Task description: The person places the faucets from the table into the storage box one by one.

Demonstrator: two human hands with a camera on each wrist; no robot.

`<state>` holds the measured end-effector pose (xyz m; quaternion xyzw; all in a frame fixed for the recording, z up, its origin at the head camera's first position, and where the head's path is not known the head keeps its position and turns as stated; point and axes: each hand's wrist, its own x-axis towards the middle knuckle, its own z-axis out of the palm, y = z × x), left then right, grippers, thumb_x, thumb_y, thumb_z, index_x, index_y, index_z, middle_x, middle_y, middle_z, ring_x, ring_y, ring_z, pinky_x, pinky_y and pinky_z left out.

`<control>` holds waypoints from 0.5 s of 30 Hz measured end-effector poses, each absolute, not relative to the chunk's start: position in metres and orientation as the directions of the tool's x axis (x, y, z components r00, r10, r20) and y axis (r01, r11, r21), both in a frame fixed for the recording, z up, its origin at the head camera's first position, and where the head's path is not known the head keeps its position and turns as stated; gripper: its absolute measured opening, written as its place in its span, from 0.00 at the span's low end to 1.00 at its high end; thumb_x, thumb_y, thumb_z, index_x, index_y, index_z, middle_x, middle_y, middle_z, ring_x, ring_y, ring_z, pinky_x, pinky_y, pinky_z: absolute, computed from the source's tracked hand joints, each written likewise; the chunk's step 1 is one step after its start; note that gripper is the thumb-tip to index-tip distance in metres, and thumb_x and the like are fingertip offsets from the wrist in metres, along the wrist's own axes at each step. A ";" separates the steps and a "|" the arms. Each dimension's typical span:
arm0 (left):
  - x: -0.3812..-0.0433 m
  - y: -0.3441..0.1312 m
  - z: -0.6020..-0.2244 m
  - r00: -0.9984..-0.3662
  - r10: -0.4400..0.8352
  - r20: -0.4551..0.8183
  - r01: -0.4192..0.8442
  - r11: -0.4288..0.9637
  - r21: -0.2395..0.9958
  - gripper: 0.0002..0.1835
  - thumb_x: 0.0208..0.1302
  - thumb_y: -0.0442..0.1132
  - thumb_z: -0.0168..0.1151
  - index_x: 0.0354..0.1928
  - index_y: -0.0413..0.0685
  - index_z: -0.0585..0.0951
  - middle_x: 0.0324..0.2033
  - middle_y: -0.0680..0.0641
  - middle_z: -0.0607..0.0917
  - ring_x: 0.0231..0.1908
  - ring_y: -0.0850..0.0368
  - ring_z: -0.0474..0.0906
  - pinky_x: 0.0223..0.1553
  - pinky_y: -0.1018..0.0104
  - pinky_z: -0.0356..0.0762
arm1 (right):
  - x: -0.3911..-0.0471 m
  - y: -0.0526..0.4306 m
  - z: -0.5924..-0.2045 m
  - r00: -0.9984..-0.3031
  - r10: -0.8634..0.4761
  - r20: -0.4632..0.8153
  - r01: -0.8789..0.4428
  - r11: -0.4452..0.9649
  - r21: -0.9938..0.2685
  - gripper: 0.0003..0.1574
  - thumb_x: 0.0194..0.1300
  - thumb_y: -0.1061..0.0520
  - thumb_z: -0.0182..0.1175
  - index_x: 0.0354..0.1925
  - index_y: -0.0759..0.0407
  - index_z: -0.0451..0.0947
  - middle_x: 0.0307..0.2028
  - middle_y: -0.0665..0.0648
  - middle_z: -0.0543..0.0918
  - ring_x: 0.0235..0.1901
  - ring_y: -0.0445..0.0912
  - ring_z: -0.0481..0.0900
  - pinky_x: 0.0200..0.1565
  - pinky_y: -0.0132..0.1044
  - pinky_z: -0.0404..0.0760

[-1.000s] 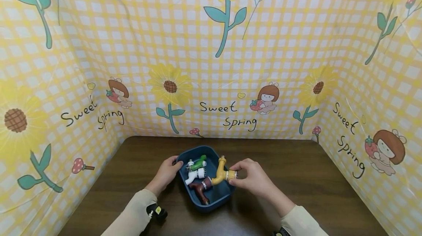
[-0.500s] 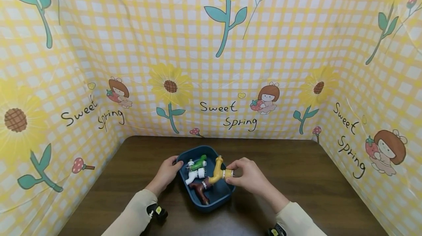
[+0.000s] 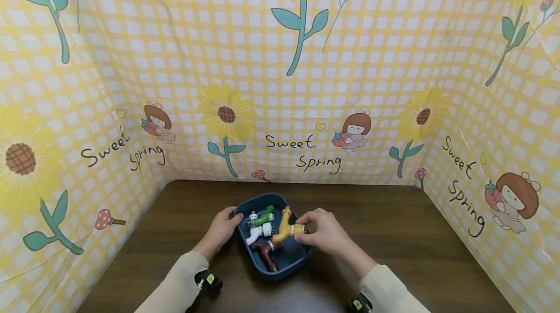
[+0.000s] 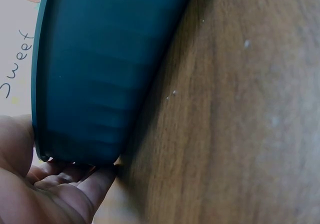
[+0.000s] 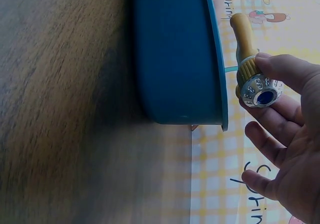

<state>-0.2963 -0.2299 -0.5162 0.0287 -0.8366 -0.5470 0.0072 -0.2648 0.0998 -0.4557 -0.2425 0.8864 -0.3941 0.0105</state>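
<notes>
My right hand (image 3: 321, 233) pinches a yellow faucet (image 3: 285, 225) by its ribbed collar, thumb on one side and fingers on the other. In the right wrist view this faucet (image 5: 248, 67) is above the rim of the blue basin (image 5: 180, 54). My left hand (image 3: 218, 233) grips the left rim of the basin (image 3: 286, 274), thumb over the edge; the left wrist view shows its fingers against the outer wall. Inside the basin lie a green faucet (image 3: 264, 216), a white faucet (image 3: 259, 233) and a dark red faucet (image 3: 265, 254). The yellow faucet partly overlaps the dark red one in the head view.
The basin stands on a dark wooden table (image 3: 372, 216). A yellow checked cloth (image 3: 280, 84) with flowers and lettering hangs behind and on both sides. A black wrist camera (image 3: 210, 281) sits on the left sleeve.
My right hand has carried the yellow faucet a little leftward, further over the basin. The left hand, the basin and the other faucets have stayed in place.
</notes>
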 end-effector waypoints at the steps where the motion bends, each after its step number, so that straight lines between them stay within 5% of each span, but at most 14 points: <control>1: -0.296 -0.230 -0.516 -0.998 -0.054 -0.015 -0.036 0.403 0.915 0.22 0.77 0.41 0.55 0.65 0.34 0.76 0.61 0.35 0.80 0.60 0.44 0.75 0.66 0.41 0.70 | -0.266 0.099 -0.456 -0.881 -0.440 0.173 -0.425 0.576 -0.699 0.19 0.56 0.42 0.77 0.44 0.46 0.87 0.42 0.47 0.82 0.48 0.52 0.77 0.49 0.48 0.74; 15: -0.295 -0.231 -0.515 -0.999 -0.039 -0.007 -0.021 0.399 0.917 0.22 0.77 0.40 0.55 0.65 0.33 0.75 0.61 0.34 0.80 0.61 0.43 0.74 0.67 0.41 0.69 | -0.271 0.087 -0.462 -0.888 -0.436 0.149 -0.411 0.605 -0.682 0.19 0.56 0.40 0.77 0.44 0.44 0.87 0.44 0.48 0.81 0.48 0.53 0.75 0.48 0.48 0.73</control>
